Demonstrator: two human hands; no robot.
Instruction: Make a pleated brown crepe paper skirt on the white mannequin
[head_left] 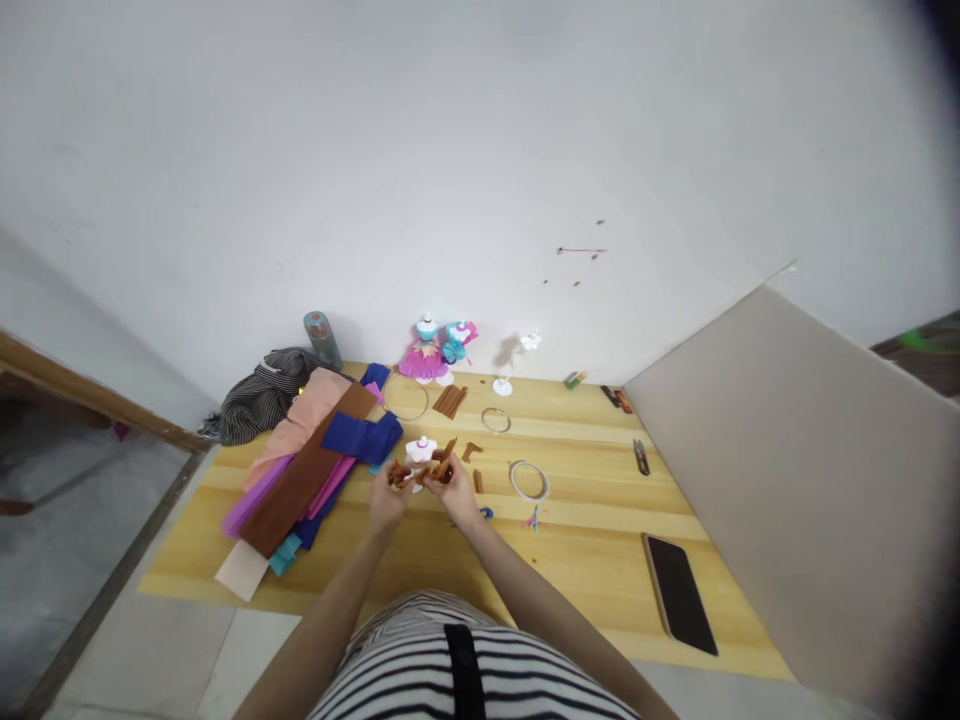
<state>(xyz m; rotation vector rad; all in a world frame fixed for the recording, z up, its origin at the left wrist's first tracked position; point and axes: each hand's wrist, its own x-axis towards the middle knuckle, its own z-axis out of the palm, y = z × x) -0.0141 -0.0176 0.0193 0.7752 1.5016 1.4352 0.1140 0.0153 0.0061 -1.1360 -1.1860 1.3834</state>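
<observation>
Near the front middle of the table stands a small white dress form (421, 450). Brown crepe paper (442, 462) is bunched around its lower part. My left hand (388, 497) pinches the paper at the form's left side. On the right side my right hand (454, 488) grips another part of the same paper, with one strip sticking up past the fingers. Small brown scraps (472, 452) and a folded brown piece (478, 482) lie just right of my right hand. Blue scissor handles (486, 513) show partly beside my right wrist.
Stacked crepe paper strips (296, 470) cover the table's left part, beside a striped cloth (270, 395) and a bottle (322, 338). Dressed forms (424, 355) and a bare form (529, 342) stand by the wall. Wire coils (529, 481), thread snips (640, 457) and a phone (679, 592) lie rightward.
</observation>
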